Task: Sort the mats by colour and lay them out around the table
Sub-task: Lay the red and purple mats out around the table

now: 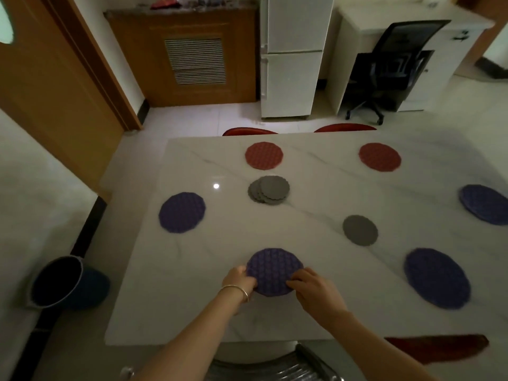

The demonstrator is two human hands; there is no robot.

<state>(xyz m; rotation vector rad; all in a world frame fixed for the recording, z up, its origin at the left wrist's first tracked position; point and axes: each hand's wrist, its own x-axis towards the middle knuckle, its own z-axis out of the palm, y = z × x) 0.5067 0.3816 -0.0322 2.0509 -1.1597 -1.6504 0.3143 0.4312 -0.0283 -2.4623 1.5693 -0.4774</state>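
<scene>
A round purple mat [272, 269] lies flat near the front edge of the white marble table [209, 306]. My left hand [238, 281] grips its left rim and my right hand [312, 288] pinches its right rim. Other purple mats lie at the left [182, 212], front right [437, 277] and far right [485, 204]. Two red mats [264, 155] [380, 157] sit along the far edge. A fanned stack of small grey mats [269, 189] rests mid-table, and a single grey mat [360, 230] lies to its right.
Red chair backs [248, 131] [345, 127] stand behind the far edge, another red chair [439, 347] at the front right. A dark bucket [56, 281] sits on the floor left of the table. A fridge [294, 56] and a black office chair [390, 70] stand beyond.
</scene>
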